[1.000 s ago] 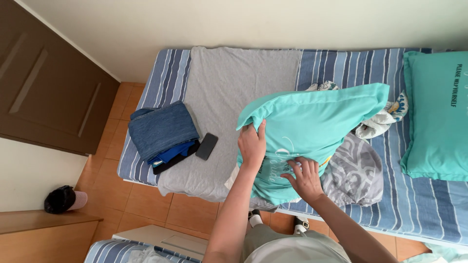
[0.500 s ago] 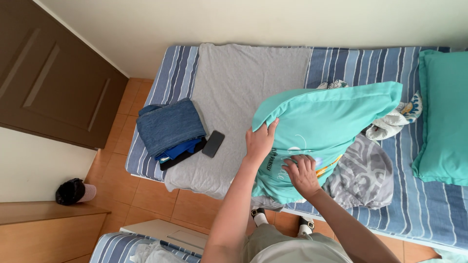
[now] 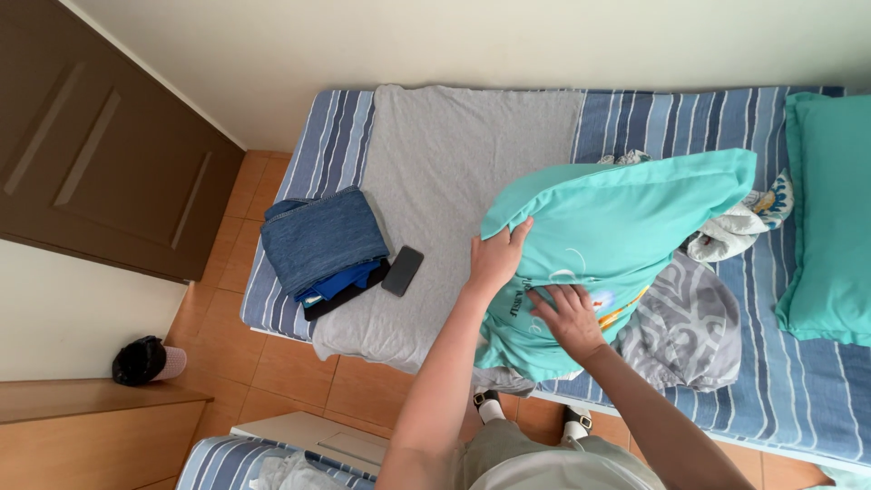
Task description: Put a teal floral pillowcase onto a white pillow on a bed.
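Fingers of the left hand (image 3: 496, 259) curl over the near left edge of a turquoise pillowcase (image 3: 626, 227), thumb underneath, a closed grip pinching the cloth and lifting it off the bed (image 3: 798, 399). The right hand (image 3: 570, 318) lies flat on the lower front of the same pillowcase, fingers spread and pressing on the fabric; whether it has pinched any cloth I cannot tell. The pillowcase bulges as if filled and stands tilted, its far corner pointing toward the head of the bed, its lower end hanging over the near edge of the mattress.

Just under and to the right of it lies a grey patterned garment (image 3: 689, 331), and beyond that a crumpled white cloth (image 3: 730, 231) with coloured print. A second turquoise pillow (image 3: 830, 218) lies flat at the right end of the striped blue sheet. To the left, a grey shirt (image 3: 463, 154) is spread flat across the bed. On its left edge lies a black phone (image 3: 402, 270), just beside a folded stack of blue jeans (image 3: 322, 238) with a bright blue piece beneath. On the tiled floor, well apart, sits a black cap (image 3: 141, 360) near a brown door (image 3: 91, 145).
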